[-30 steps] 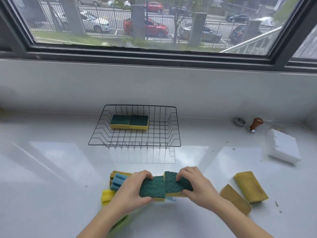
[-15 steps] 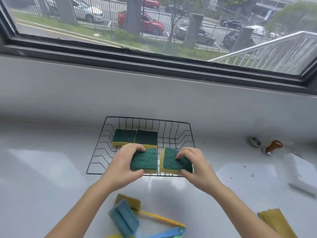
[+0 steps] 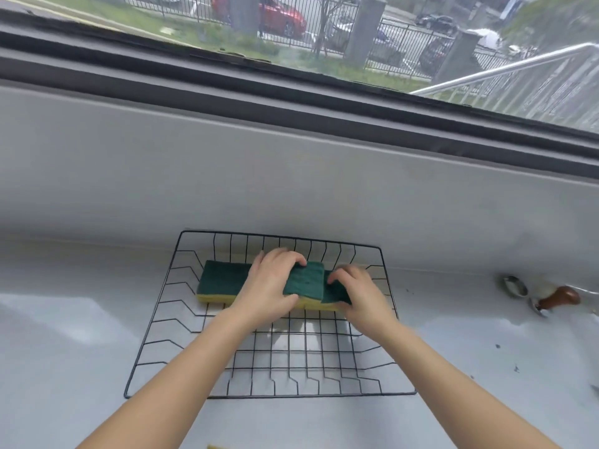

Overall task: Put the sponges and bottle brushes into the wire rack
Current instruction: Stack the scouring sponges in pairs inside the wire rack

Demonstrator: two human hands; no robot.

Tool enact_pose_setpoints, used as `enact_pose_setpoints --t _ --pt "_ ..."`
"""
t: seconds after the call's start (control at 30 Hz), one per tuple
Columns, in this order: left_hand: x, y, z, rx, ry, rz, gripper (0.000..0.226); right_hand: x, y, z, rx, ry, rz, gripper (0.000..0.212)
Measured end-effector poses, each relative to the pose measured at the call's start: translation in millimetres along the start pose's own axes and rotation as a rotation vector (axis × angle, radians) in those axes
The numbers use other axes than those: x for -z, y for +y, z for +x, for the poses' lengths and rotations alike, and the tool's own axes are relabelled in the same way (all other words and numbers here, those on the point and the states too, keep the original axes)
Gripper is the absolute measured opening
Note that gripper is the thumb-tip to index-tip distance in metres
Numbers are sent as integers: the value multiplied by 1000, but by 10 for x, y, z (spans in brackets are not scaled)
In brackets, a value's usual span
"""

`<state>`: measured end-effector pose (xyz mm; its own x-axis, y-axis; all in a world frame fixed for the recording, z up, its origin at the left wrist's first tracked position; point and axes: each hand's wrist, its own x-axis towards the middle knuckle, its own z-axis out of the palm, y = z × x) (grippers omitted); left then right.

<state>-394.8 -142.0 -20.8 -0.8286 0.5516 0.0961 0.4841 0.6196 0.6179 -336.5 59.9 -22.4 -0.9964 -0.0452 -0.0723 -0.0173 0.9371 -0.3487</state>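
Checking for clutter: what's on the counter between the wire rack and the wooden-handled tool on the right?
Head view: only the small metal ring, beside the tool; the remaining stretch from the rack is bare.

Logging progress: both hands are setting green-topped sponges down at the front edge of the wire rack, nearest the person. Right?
Not the front. The head view shows both hands, left hand and right hand, setting the green-topped sponges toward the back of the wire rack, near the wall.

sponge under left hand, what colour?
Sponge: dark green top, yellow base; head view.

Daylit window (image 3: 324, 43) above grey wall (image 3: 291, 176), glossy white counter (image 3: 64, 335).
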Motion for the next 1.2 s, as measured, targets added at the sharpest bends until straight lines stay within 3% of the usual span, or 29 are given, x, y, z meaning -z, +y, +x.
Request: enact_pose_setpoints --t 0.2,0.3,0.47,0.67,0.83,1.0,1.2 --pt "-109 94 176 -40 46 -48 49 -121 51 84 18 58 -82 49" --pt "-119 207 252 -49 39 -64 50 -53 74 62 -4 59 45 62" --pt "-199 417 358 -58 32 -22 50 176 232 -96 -63 298 16 60" --pt "-494 632 439 -69 18 84 50 300 325 -208 -84 268 165 81" --pt "-613 561 308 -26 73 17 64 203 327 -145 -28 169 94 44" --pt "-554 391 69 7 197 93 40 13 349 -164 -53 265 139 42" --pt "-698 330 -115 82 117 77 53 -43 335 -138 -96 314 65 36"
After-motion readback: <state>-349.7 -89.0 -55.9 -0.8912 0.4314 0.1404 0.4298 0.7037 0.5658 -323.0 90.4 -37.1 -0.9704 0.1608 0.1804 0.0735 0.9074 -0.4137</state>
